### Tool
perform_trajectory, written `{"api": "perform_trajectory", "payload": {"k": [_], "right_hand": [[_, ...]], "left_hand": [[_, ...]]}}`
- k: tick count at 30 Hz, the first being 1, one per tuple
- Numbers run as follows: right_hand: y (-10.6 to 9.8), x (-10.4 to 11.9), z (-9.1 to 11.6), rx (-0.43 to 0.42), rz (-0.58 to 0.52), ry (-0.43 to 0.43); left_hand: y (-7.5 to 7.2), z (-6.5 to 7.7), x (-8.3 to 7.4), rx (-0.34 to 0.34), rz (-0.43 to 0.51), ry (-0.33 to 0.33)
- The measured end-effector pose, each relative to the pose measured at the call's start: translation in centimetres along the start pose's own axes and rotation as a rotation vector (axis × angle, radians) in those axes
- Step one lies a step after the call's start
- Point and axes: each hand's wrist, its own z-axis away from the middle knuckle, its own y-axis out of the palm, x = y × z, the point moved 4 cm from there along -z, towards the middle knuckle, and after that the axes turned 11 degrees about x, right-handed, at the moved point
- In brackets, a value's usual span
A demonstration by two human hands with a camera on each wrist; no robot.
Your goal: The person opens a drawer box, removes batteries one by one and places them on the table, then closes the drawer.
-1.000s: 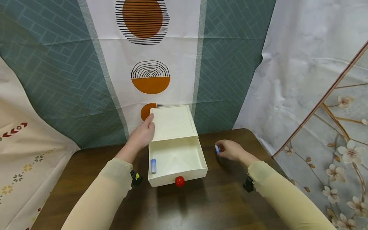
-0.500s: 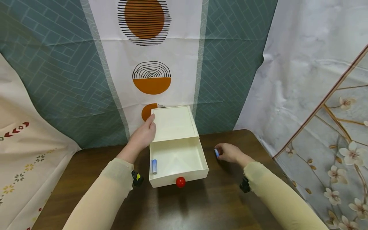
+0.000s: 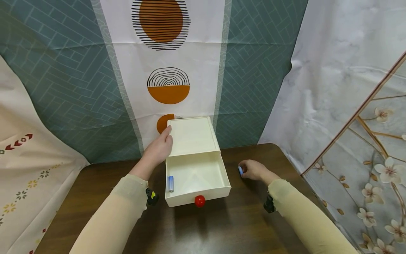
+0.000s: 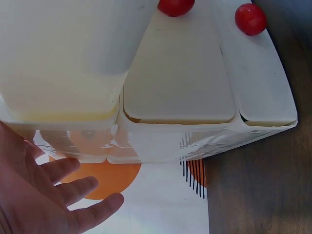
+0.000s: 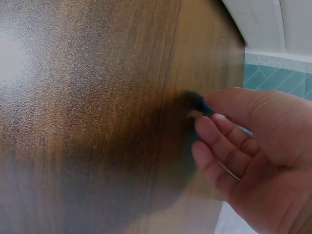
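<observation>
A cream drawer unit [image 3: 193, 135] stands on the table with its top drawer [image 3: 198, 176] pulled out, a red knob [image 3: 200, 201] on the front. Inside, along the drawer's left wall, lies a small blue battery [image 3: 171, 183]. My left hand [image 3: 158, 148] rests at the unit's left upper edge; in the left wrist view its fingers [image 4: 97, 212] reach out loosely beside the unit's side. To the right of the drawer, my right hand [image 3: 253, 169] pinches another blue battery [image 3: 240, 170] by the tabletop. The right wrist view shows that battery mostly hidden by thumb and fingers.
Lower drawers with red knobs [image 4: 251, 19] show in the left wrist view. The dark wooden table [image 3: 203, 233] ends against a patterned cloth backdrop [image 3: 247, 88]. A floral curtain [image 3: 364, 169] hangs at the right, a cream cloth [image 3: 35, 169] at the left.
The right hand, with the battery pinched in it, has moved slightly down and toward me beside the drawer. The left hand stays at the unit's edge. The head view has shifted slightly.
</observation>
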Motion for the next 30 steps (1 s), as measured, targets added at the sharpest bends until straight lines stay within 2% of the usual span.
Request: {"api": "perform_trajectory", "payload": {"k": [3, 7, 9, 11, 14, 17, 20, 27, 30], "right_hand": [[0.5, -1.0, -0.7, 0.013, -0.015, -0.01], [2.1, -4.4, -3.0, -0.009, 0.03, -0.066], [2.5, -5.0, -3.5, -0.007, 0.037, -0.073], [2.3, -4.6, -3.2, -0.008, 0.025, -0.064], [1.2, -2.2, -1.6, 0.018, -0.026, -0.017], [0.7, -1.3, -0.8, 0.011, -0.039, 0.006], [0.9, -1.6, -1.0, 0.004, -0.031, -0.018], [1.9, -4.3, -2.7, -0.009, -0.046, -0.075], [1.5, -3.4, -1.9, -0.003, -0.071, -0.058]], "left_hand": [[0.0, -0.1, 0.0, -0.006, -0.005, -0.002], [0.1, -0.2, 0.0, -0.007, -0.005, -0.002], [0.1, -0.2, 0.0, -0.006, -0.004, -0.001], [0.1, -0.2, 0.0, -0.007, -0.003, 0.0], [0.1, -0.2, 0.0, -0.01, -0.003, -0.005], [0.2, -0.2, 0.1, -0.008, 0.0, -0.007], [0.2, -0.2, 0.1, -0.002, 0.003, -0.01], [0.1, -0.1, 0.0, -0.009, 0.005, -0.009], [0.1, -0.1, 0.0, -0.009, -0.001, -0.009]]}}
